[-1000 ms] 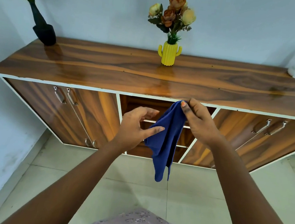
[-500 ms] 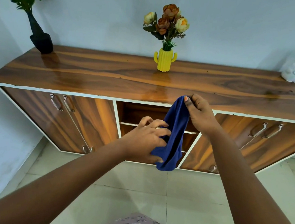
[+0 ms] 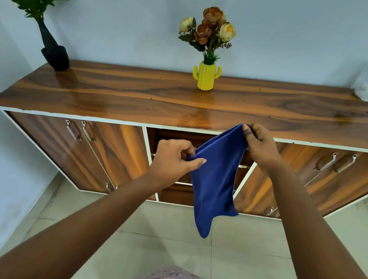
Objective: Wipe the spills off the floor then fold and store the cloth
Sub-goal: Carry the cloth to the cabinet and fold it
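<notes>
between our two hands the blue cloth hangs in front of the cabinet, clear of the floor. our right hand pinches its top corner high; our left hand pinches the edge lower and to the left. we should draw that top edge taut and level (the tail droops unevenly) before bringing corners together.

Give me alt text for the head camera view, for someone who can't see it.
Two bare hands hold a blue cloth up in front of a wooden sideboard, the right hand pinching its top edge and the left hand pinching a lower corner while the rest hangs over the tiled floor. On the sideboard stand a yellow cactus vase of flowers and two potted plants.
</notes>
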